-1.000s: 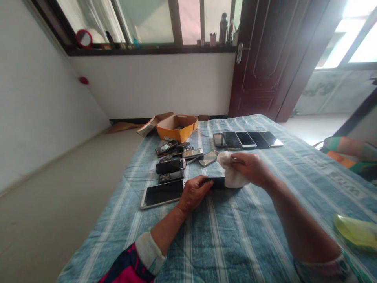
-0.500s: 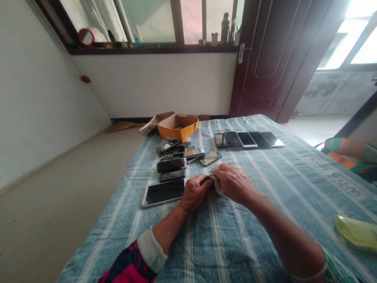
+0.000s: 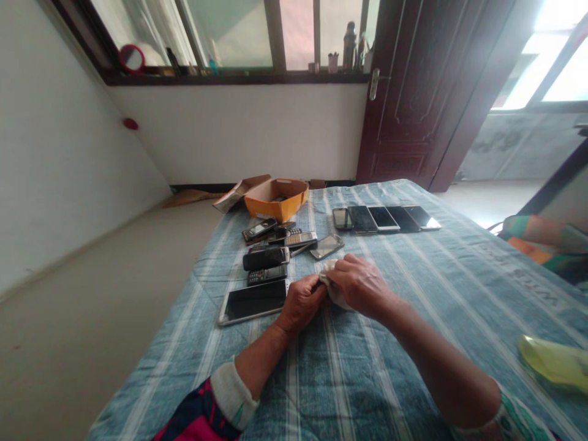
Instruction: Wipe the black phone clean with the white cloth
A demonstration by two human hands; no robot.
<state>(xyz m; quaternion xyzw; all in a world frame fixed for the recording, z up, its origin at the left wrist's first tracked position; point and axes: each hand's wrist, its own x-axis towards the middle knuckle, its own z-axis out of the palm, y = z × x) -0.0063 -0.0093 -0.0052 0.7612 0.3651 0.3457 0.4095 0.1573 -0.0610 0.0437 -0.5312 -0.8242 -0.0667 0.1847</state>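
My left hand point(image 3: 301, 302) is closed round the end of a dark phone that is now hidden under my hands. My right hand point(image 3: 361, 285) presses a crumpled white cloth point(image 3: 329, 277) down against it, right beside my left fingers. Both hands rest on the blue striped tablecloth point(image 3: 349, 367). Just left of my left hand lies a large phone with a light frame point(image 3: 253, 301).
A heap of old keypad phones point(image 3: 275, 248) lies beyond my hands, with a silver phone point(image 3: 327, 246) beside it. An open orange box point(image 3: 277, 197) stands at the far edge. A row of several smartphones point(image 3: 386, 218) lies at the back right. A yellow-green object point(image 3: 554, 362) sits at the right.
My right hand has slid left with the cloth along the dark phone until it meets my left hand, covering the phone. My left hand has stayed in place.
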